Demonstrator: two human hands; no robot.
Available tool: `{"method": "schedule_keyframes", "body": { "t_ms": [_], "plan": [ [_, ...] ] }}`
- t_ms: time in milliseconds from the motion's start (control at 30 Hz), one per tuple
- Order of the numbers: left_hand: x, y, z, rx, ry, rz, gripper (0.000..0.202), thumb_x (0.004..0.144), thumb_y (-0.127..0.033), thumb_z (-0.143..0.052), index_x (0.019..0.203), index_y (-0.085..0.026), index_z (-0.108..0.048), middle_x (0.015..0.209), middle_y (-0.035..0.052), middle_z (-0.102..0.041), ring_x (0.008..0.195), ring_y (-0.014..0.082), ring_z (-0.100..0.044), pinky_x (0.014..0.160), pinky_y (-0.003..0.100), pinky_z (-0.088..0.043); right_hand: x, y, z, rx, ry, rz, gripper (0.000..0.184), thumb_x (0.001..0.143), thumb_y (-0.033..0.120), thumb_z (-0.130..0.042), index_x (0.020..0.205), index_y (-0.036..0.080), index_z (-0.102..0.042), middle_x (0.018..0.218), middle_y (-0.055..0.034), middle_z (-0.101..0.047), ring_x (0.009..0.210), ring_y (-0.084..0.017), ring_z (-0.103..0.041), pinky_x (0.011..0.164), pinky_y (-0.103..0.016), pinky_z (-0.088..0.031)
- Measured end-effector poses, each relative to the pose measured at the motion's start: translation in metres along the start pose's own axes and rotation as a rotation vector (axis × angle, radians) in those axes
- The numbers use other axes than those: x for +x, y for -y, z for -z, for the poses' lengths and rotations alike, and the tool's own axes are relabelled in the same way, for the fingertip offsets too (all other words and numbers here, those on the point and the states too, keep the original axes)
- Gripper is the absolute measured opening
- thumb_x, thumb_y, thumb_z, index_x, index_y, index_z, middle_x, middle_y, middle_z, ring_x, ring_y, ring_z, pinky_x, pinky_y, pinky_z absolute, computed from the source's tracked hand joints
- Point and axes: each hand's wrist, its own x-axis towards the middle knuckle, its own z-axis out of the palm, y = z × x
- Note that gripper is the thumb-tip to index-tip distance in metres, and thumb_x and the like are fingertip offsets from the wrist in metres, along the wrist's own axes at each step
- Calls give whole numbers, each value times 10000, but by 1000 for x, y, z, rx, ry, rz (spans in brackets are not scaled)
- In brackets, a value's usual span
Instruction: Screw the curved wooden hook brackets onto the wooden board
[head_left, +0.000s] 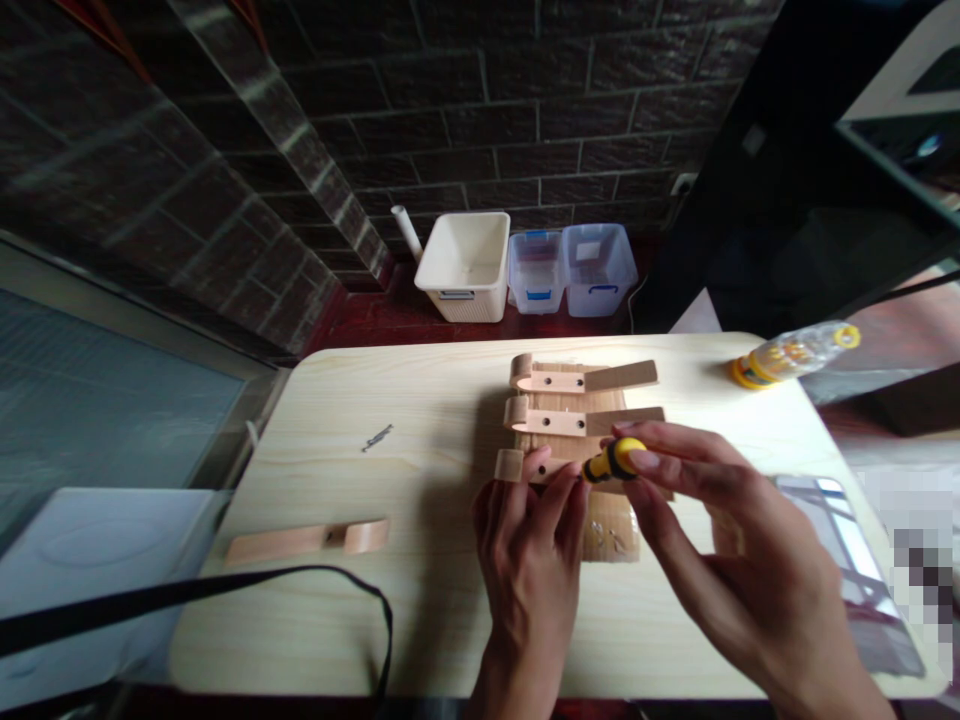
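Note:
My right hand [720,510] grips a yellow and black screwdriver [621,459] by its handle, the shaft end pointing left at a wooden hook. Fingers of my left hand [529,555] are closed on that nearest wooden hook [511,465], which lies across a wooden board [611,535]. My fingertips and the screwdriver hide the spot where the tip meets the wood. Two more wooden hooks, the middle one [555,421] and the far one [559,380], lie side by side on the board, each showing two dark holes. Small shiny screws [607,537] rest on the board's near part.
A loose wooden hook [315,538] and a small pile of dark screws [377,437] lie on the table [337,620] to the left. At right are a clear bottle with yellow ends [793,356] and a phone-like slab [855,570]. A black strap [315,570] crosses the front left.

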Motion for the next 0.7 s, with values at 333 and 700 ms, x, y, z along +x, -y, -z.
{"method": "schedule_keyframes", "body": {
  "t_ms": [333,700],
  "plan": [
    [-5,0,-2,-97,33,85,213,1008,-221,-726,1205,-274,-786,1328,99,-752,1096,245,-777,954,402,-663,0,-1,-1,5,-5,1,475,935,-8,-715,1309,283,-675,1389,-88,-724,1323,-251,-717,1066,-384,-646],
    [-5,2,-1,-199,40,151,200,994,-200,-740,1177,-262,-793,1316,114,-762,1106,249,-779,952,419,-678,1,2,-3,4,10,11,498,928,-6,-730,1328,286,-671,1360,-90,-741,1275,-249,-741,1008,-367,-675]
  ]
}}
